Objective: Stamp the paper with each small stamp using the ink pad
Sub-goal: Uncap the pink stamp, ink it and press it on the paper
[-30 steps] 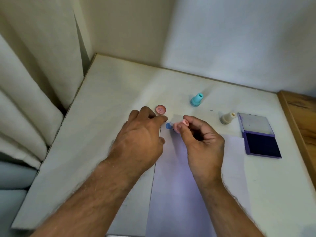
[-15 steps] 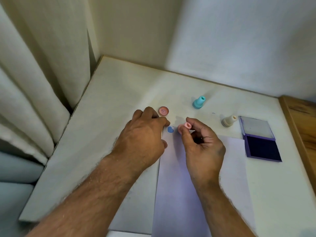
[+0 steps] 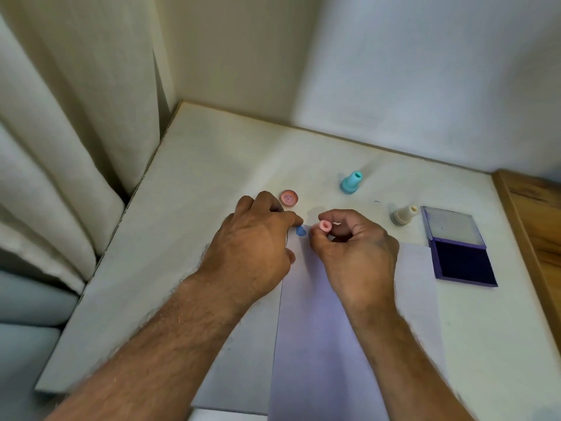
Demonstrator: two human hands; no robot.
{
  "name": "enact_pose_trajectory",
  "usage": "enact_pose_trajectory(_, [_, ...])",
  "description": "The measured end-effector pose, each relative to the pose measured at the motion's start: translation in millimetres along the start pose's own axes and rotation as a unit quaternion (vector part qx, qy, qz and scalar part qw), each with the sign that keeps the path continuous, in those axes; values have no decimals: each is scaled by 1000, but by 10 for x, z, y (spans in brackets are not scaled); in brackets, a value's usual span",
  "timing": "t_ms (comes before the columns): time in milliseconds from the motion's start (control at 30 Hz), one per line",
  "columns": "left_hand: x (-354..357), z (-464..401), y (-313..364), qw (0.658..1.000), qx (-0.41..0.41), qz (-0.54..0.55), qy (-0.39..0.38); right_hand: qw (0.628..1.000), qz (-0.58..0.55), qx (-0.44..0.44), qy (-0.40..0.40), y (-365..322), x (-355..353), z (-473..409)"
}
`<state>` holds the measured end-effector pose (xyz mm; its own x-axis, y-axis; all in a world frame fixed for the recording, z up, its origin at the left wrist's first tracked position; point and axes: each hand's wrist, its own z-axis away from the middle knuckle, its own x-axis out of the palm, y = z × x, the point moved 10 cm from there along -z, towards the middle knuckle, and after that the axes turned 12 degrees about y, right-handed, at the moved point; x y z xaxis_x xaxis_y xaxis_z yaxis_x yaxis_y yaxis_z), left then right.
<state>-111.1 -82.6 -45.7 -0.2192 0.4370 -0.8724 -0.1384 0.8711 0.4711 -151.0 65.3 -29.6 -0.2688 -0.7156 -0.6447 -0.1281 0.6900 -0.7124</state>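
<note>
Paper is the biggest piece of my job, a pale sheet lying flat on the white table, its long axis running from the near edge away toward the wall. Right of it sits the ink pad, lid folded back, dark pad nearest me, just apart from the sheet's right edge.

My left hand lies knuckles-up on the sheet's far left corner, fingers curled down and pinning it; I cannot tell whether anything is under them. My right hand is curled, thumb and fingertips pinching the pink stamp just above the paper's far edge.

Beyond, the teal stamp and beige stamp stand upright on the table, well apart from each other, the beige one just beside the pad. A pink cap lies flat near my left knuckles. Smallest is a blue print on the paper's far corner, between my two hands.

The pink stamp lies tilted, its open round end facing up at me and its long axis slanting away (its other end is hidden by my fingers). I judge this one is done or being checked. To do it well I'd keep the left hand pressing, bring the stamp vertical, and press straight down beside the blue print, not on it.
</note>
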Motion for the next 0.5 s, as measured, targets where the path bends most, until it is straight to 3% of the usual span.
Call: enact_pose_trajectory(500, [26, 11, -7, 1000, -6, -18, -20, 972, 137, -61, -180, -234, 161, -183])
